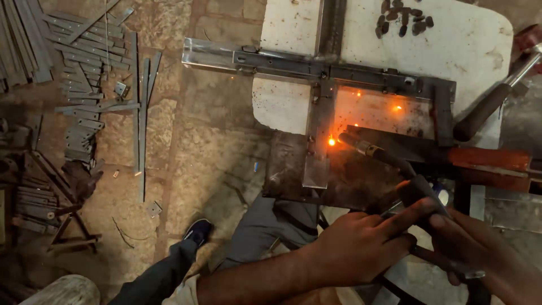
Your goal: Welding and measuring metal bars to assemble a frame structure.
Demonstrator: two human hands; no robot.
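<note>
My left hand (361,243) and my right hand (468,243) are both wrapped around the dark handle of a welding electrode holder (415,189). Its rod (361,148) reaches up and left to a glowing orange spot (331,142) on a steel frame (316,70) made of flat bars. The frame lies across a white slab (288,28) and a dark metal plate (288,169). Small sparks glow on the slab inside the frame's corner. My fingers overlap each other on the handle.
A hammer (491,101) with a dark grip lies at the right. A pile of small dark pieces (403,20) sits on the slab's far end. Many cut flat steel strips (90,62) lie on the stone floor at left. My shoe (197,230) and grey trouser leg show below.
</note>
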